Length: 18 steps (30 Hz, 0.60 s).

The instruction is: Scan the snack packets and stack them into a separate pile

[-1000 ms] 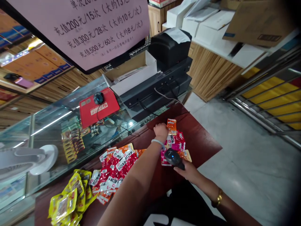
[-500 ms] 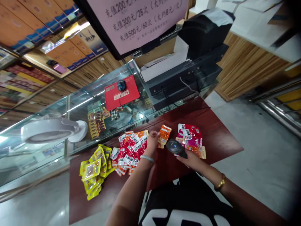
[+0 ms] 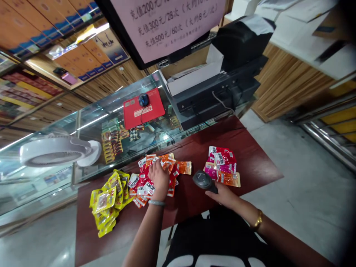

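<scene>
My left hand (image 3: 160,180) is over a pile of red, white and orange snack packets (image 3: 146,188). Its fingers are bent and apart, touching the top packets; no packet is visibly held. At the pile's right edge lies an orange packet (image 3: 184,167). In my right hand (image 3: 224,194) is a dark handheld barcode scanner (image 3: 204,181), gripped by its handle, its head pointing left above the table. Beyond the scanner, to the right, lies a smaller group of red, pink and orange packets (image 3: 224,165).
Yellow packets (image 3: 107,200) are heaped on the left of the dark red table (image 3: 250,159). Behind stands a glass counter (image 3: 91,129) with a red mouse pad (image 3: 155,105), a mouse (image 3: 144,99) and a white fan (image 3: 55,151). A screen with a pink notice (image 3: 172,26) overhangs the back.
My left hand has moved left, from an orange packet between the piles to the red pile. That packet no longer lies beside the scanner. The scanner has shifted slightly left and down.
</scene>
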Each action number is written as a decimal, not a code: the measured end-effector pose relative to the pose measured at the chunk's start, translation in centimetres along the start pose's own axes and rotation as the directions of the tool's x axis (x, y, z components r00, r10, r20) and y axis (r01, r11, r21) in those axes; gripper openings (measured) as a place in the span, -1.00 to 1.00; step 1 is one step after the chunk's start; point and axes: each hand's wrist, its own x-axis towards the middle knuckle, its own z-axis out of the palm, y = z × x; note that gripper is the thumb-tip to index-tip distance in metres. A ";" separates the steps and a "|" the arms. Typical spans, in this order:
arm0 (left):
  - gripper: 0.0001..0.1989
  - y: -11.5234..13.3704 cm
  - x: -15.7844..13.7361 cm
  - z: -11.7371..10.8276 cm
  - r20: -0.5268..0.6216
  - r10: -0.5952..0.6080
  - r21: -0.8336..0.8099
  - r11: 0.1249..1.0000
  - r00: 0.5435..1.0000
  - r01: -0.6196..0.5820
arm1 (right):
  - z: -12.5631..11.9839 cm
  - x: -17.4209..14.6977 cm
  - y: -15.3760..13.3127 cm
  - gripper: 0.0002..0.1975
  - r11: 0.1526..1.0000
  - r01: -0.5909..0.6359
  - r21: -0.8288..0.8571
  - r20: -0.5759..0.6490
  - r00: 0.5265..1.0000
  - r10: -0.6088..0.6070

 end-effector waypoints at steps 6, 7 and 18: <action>-0.62 11.0 -0.5 4.7 0.242 0.468 -0.155 0.883 0.850 -0.443 | -2.6 -1.9 2.5 -0.56 0.995 -0.098 0.023 -0.122 0.987 0.100; -0.61 13.3 -0.7 5.8 0.271 0.533 -0.192 0.846 0.802 -0.497 | -2.9 -2.2 2.8 -0.57 0.993 -0.114 0.032 -0.137 0.983 0.118; -0.56 20.9 -1.9 9.7 0.427 0.585 -0.080 0.784 0.689 -0.615 | -4.8 -4.4 3.9 -0.59 0.969 -0.215 0.121 -0.278 0.930 0.241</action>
